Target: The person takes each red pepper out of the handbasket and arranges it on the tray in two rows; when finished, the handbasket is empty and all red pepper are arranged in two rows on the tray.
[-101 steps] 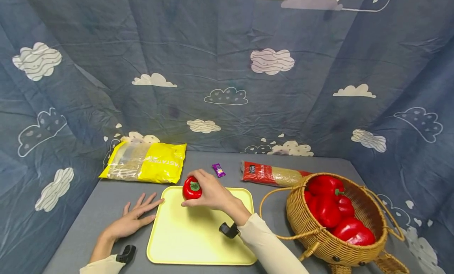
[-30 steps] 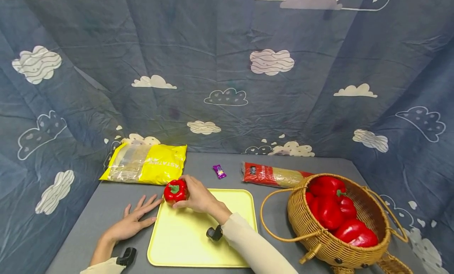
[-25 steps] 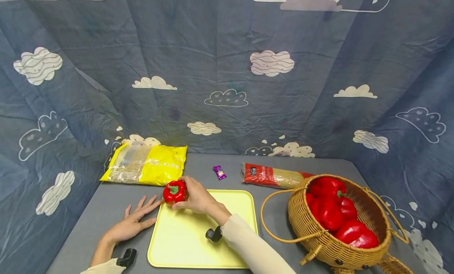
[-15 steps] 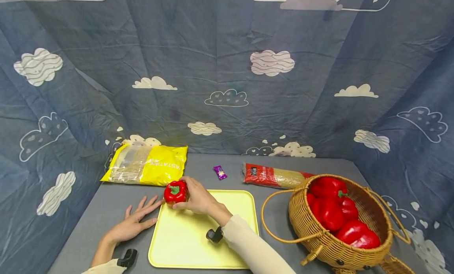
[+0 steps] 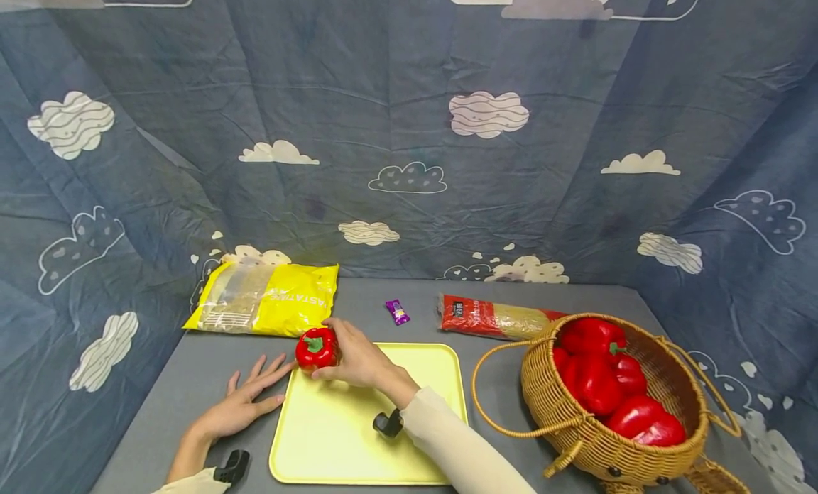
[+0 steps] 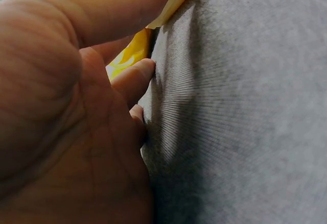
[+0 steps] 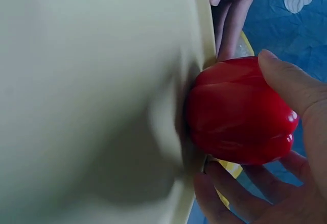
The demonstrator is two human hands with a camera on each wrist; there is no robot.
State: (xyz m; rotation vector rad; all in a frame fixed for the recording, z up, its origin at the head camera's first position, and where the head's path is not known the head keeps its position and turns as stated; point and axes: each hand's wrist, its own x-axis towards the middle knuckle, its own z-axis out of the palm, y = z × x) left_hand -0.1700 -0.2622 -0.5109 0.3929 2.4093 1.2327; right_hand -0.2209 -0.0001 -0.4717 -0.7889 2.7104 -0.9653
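Observation:
A glossy red bell pepper [image 5: 314, 350] with a green stem stands at the far left corner of the pale yellow tray [image 5: 358, 437]. My right hand [image 5: 358, 355] grips it from the right, thumb on the near side and fingers on the far side. In the right wrist view the pepper [image 7: 237, 112] sits between thumb and fingers, close against the tray's rim. My left hand [image 5: 239, 405] lies on the grey table with fingers spread, its thumb and index fingertips at the tray's left edge. The left wrist view shows that thumb [image 6: 122, 9] against the rim.
A wicker basket [image 5: 549, 380] at the right holds several red bell peppers [image 5: 594, 387]. Behind the tray lie a yellow pasta bag [image 5: 294, 299], a small purple packet [image 5: 397, 312] and a red noodle pack [image 5: 476, 315]. A cloud-patterned curtain [image 5: 409, 125] closes off the back and sides.
Over the earlier frames, my right hand has carried the pepper leftward to the tray's corner. For about the last second it has stayed there. My left hand has hardly moved.

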